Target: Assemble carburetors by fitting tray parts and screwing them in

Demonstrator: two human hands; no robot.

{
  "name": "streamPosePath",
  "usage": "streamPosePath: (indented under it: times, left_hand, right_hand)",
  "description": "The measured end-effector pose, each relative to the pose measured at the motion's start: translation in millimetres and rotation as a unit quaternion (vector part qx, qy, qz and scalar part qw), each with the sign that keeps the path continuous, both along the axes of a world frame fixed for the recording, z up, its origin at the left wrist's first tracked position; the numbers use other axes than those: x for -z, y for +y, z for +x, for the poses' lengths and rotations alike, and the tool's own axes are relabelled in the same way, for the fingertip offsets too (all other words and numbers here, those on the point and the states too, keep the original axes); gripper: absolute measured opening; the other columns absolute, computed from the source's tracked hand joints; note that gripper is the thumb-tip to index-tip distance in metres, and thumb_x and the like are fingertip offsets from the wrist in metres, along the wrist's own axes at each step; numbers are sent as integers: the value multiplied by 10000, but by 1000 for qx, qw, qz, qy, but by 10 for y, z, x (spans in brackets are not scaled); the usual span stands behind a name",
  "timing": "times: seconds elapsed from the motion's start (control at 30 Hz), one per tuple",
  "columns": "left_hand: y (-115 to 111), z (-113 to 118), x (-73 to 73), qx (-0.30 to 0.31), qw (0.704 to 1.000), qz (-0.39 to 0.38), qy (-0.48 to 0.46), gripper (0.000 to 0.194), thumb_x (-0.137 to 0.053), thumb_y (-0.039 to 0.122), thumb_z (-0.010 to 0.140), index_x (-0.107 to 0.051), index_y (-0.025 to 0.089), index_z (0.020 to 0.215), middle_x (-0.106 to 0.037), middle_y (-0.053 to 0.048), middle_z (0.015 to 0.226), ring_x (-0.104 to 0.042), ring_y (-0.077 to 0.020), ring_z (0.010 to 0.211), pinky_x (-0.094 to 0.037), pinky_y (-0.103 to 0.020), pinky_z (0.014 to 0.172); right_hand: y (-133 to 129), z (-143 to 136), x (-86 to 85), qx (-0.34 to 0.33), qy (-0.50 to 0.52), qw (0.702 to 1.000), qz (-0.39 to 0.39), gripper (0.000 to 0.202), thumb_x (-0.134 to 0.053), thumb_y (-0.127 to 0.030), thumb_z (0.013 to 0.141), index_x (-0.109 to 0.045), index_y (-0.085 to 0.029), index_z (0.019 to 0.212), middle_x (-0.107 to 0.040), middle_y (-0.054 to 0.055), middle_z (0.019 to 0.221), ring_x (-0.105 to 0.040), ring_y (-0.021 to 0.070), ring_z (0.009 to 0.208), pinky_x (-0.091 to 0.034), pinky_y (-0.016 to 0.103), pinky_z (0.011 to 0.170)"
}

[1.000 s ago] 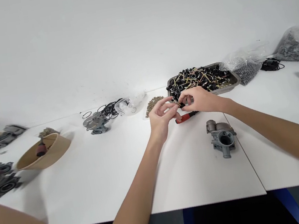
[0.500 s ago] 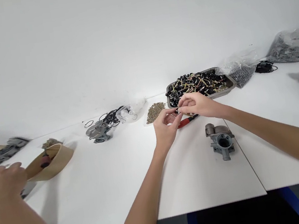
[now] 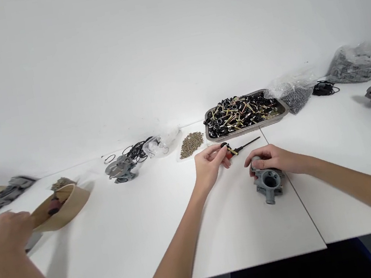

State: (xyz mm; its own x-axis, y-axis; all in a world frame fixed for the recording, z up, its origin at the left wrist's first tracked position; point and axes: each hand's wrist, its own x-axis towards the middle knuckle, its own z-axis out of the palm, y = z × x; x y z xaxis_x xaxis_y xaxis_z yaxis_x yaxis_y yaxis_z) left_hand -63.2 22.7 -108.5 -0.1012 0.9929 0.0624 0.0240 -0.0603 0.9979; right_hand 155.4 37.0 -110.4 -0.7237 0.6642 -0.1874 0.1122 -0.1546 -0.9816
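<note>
My left hand [image 3: 207, 168] pinches a small black and brass-coloured part [image 3: 224, 145] between thumb and fingers, just above the white table. Behind those fingertips lies a screwdriver [image 3: 248, 143], its red handle partly covered by the hand and its dark shaft pointing right. My right hand [image 3: 278, 160] is closed over the top of a grey metal carburetor [image 3: 269, 186], which has its round bore facing me. A metal tray [image 3: 250, 127], heaped with black and brass-coloured parts, stands just beyond both hands.
Small brass pieces [image 3: 191, 144] lie left of the tray. Plastic bags of parts [image 3: 354, 65] sit at the back right. Other carburetors [image 3: 121, 168] stand to either side. At left, another person's hand [image 3: 4, 235] is beside a tan container [image 3: 65, 211] with a red-handled tool.
My right hand has left the small part and come down onto the carburetor. My left hand keeps the part, and the screwdriver behind it is more exposed.
</note>
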Motion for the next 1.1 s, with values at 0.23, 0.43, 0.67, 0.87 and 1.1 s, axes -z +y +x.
streamPosePath:
  times: [0.23, 0.43, 0.67, 0.87, 1.1]
  left_hand:
    - [-35, 40, 67, 39, 997, -20, 62, 418, -757, 504, 694, -703, 125, 863, -666, -44, 545, -599, -137, 468, -475, -268, 541]
    - [-44, 48, 71, 44, 996, -26, 67, 429, -756, 490, 690, -698, 109, 879, -664, -46, 544, -598, -138, 474, -468, -264, 553]
    - [-29, 32, 25, 31, 998, -23, 53, 470, -776, 491, 659, -680, 94, 891, -674, -57, 572, -599, -147, 461, -469, -267, 533]
    - [-40, 80, 69, 35, 998, -27, 51, 479, -772, 509, 666, -679, 97, 890, -642, -41, 511, -590, -138, 456, -460, -253, 531]
    - [-56, 130, 70, 31, 999, -19, 8, 514, -808, 479, 630, -675, 77, 921, -691, -74, 601, -623, -155, 503, -527, -281, 522]
  right_hand:
    - [3, -105, 183, 198, 66, 977, -46, 484, -780, -554, 706, -682, -168, 980, -702, 68, 868, -637, 175, 775, -514, 291, 666]
    - [8, -97, 217, 211, 84, 973, -45, 488, -794, -572, 684, -699, -172, 947, -684, 57, 849, -637, 183, 807, -518, 294, 682]
    - [7, -110, 218, 218, 93, 970, -52, 447, -787, -556, 706, -707, -185, 941, -694, 60, 884, -644, 188, 817, -520, 299, 675]
    - [5, -109, 229, 217, 102, 970, -52, 416, -770, -534, 740, -704, -185, 956, -702, 64, 921, -637, 169, 790, -510, 283, 647]
    - [-15, -126, 218, 251, 111, 961, -36, 430, -758, -535, 742, -701, -169, 960, -699, 71, 914, -631, 171, 789, -504, 291, 660]
